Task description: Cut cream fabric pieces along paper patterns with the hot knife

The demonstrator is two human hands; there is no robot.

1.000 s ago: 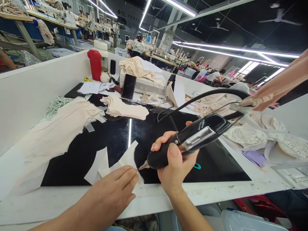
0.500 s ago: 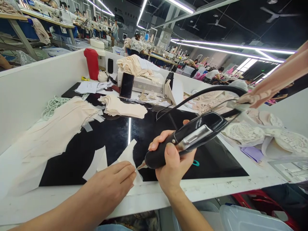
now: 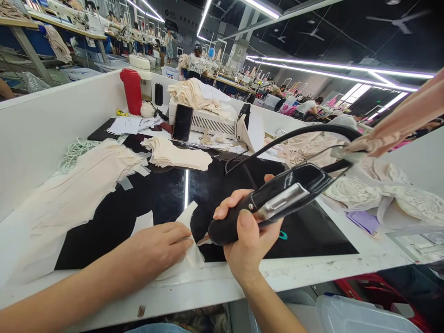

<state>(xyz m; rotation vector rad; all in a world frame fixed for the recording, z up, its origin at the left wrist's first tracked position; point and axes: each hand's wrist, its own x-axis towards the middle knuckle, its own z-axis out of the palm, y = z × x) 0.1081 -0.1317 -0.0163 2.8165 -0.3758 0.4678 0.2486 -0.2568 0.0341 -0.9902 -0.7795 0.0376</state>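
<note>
My right hand (image 3: pixel 253 231) is wrapped round a black corded hand tool (image 3: pixel 274 199), whose narrow tip (image 3: pixel 204 239) points down to the left. Just left of the tip, my left hand (image 3: pixel 159 245) bends its fingers together on a small cream fabric piece (image 3: pixel 189 213), part of which shows beyond the fingers and part below them. Whether the tip touches the fabric is hard to tell. A second pale piece (image 3: pixel 143 222) lies partly hidden behind my left hand. Both hands work over a glossy black board (image 3: pixel 173 192) on the white table.
Cream fabric stacks lie at the left (image 3: pixel 86 185) and at the back (image 3: pixel 176 155). A phone (image 3: pixel 182 122) leans on a vented white box (image 3: pixel 211 122) near a red cup (image 3: pixel 132 91). Lace cups (image 3: pixel 350 192) lie at right. The tool's cord (image 3: pixel 277 138) arches overhead to a hanging pink fabric strap (image 3: pixel 405 115).
My left hand has shifted slightly left and lower, and the fabric piece under its fingers has turned a little. My right hand and the tool are nearly unmoved.
</note>
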